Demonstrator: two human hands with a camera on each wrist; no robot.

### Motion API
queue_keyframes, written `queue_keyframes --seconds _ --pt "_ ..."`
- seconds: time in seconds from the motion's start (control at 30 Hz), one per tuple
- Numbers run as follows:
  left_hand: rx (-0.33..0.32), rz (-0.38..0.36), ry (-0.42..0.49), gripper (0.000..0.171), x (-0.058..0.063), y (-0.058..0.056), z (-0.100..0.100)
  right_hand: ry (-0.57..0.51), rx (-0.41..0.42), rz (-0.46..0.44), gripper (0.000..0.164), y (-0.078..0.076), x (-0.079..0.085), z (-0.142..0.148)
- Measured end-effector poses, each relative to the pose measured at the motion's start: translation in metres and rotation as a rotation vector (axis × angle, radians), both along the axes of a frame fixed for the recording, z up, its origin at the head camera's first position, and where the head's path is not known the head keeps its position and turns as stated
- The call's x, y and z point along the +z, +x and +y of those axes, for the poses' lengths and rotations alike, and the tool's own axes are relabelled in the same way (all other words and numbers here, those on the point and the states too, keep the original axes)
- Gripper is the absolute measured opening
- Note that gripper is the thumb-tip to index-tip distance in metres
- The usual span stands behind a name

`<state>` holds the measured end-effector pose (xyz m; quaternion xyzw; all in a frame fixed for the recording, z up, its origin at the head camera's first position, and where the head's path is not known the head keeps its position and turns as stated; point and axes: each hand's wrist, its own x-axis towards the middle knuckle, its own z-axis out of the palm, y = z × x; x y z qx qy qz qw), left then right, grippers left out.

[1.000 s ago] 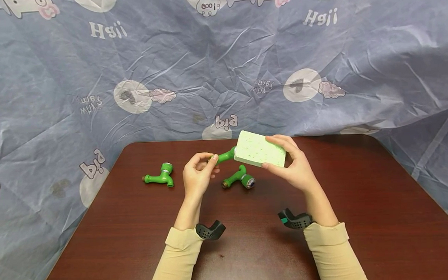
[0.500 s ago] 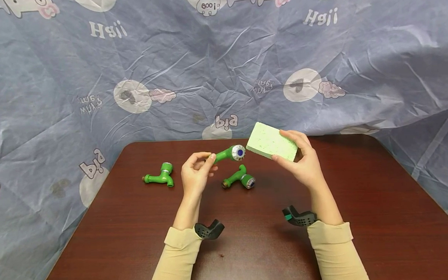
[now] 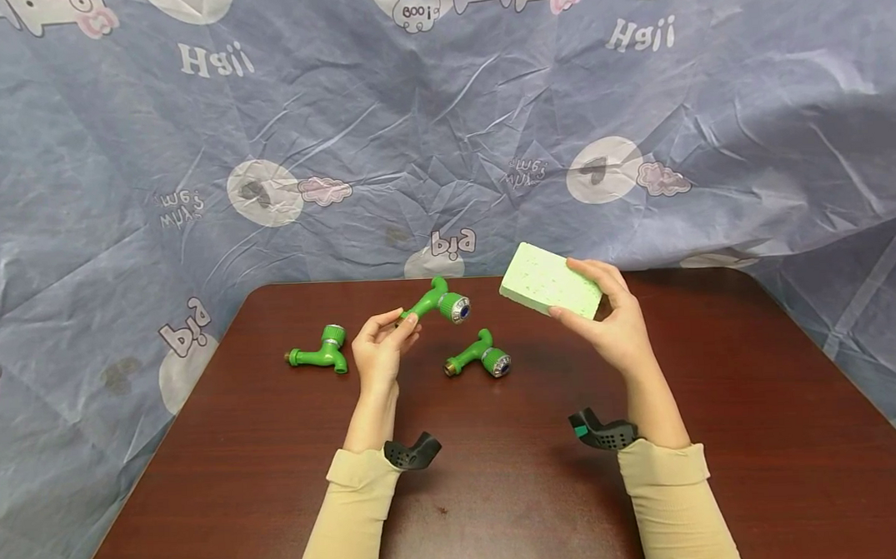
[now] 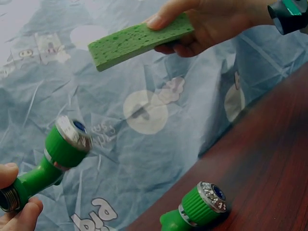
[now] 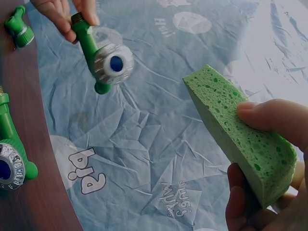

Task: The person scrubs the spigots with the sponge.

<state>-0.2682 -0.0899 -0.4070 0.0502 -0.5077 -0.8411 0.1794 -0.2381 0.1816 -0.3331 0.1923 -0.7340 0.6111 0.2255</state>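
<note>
Raised above the table, my left hand (image 3: 379,347) pinches a green tap (image 3: 428,299) by its threaded inlet end. The tap's knob, with a silver rim and blue centre, faces right and toward me. In the left wrist view, thumb and fingertips hold the tap (image 4: 41,175) near the brass thread. My right hand (image 3: 616,318) grips a light green sponge (image 3: 549,282) at its right end, thumb on one side and fingers on the other. Pores cover the sponge (image 5: 240,130) in the right wrist view. A gap separates sponge and tap.
Two more green taps lie on the dark red-brown table (image 3: 517,477): one tap (image 3: 319,352) left of my left hand, another tap (image 3: 477,356) between my hands. A blue printed cloth (image 3: 381,132) hangs behind the table's far edge. Each wrist wears a black mount (image 3: 413,453).
The sponge has moved right, away from the tap whose knob it covered. My left hand has shifted slightly left and turned the tap, so its spout now shows.
</note>
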Motion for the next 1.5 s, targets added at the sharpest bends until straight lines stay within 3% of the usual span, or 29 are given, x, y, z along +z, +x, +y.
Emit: queue_keyframes --seconds 0.2,0.47,0.87,1.2,1.5 --pt "-0.013 -0.074 0.073 0.025 -0.009 -0.003 -0.003 0.015 -0.003 -0.012 0.058 -0.001 -0.001 0.003" --pt "0.011 -0.121 0.085 0.025 -0.027 -0.01 -0.004 0.026 -0.006 -0.02 0.058 -0.003 -0.003 0.006" --pt "0.066 -0.166 0.003 0.027 -0.048 -0.016 -0.005 0.084 -0.033 -0.021 0.058 -0.003 -0.004 0.007" --pt "0.054 -0.218 -0.042 0.039 -0.061 -0.019 -0.006 0.097 -0.036 -0.022 0.058 -0.003 -0.003 0.007" --pt "0.047 -0.224 -0.091 0.038 -0.07 -0.022 -0.007 0.115 -0.03 -0.014 0.059 -0.003 -0.003 0.006"
